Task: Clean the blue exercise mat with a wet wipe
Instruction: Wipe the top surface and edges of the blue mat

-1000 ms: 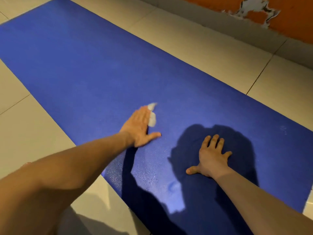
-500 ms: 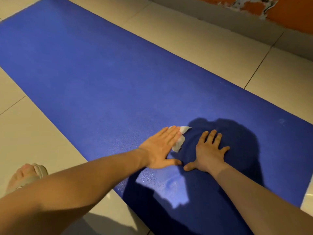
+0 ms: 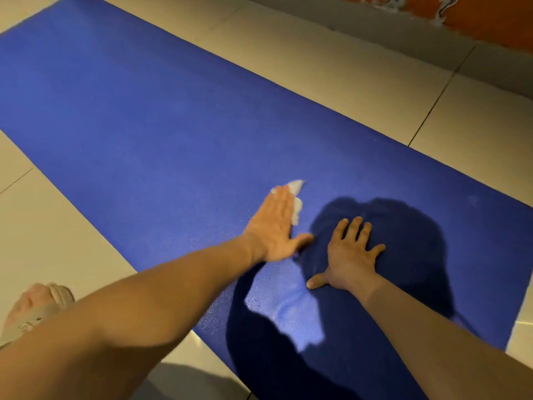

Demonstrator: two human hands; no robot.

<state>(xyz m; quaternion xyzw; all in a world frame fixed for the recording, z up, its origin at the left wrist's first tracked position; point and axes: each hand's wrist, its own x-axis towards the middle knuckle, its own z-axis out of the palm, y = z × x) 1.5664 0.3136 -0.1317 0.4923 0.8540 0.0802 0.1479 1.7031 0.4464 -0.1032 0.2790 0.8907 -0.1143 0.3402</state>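
Wiping the mat (image 3: 144, 125) well, we judge, calls for even pressure on the wipe (image 3: 297, 194) and overlapping strokes across the width, so no strip is missed. The wipe lies on the mat, pinned under the straight fingers of our left hand (image 3: 274, 229), its white edge showing past the fingertips. Our right hand (image 3: 350, 255) rests just beside, fingers spread flat on the mat, holding nothing.

place: you're on the floor of a plain room, probably at home | floor: big pale tiles (image 3: 331, 70), dark grout lines | wall: orange paint (image 3: 490, 18) flaking above a grey base strip (image 3: 501, 64) | gear: blue exercise mat (image 3: 144, 125) laid flat
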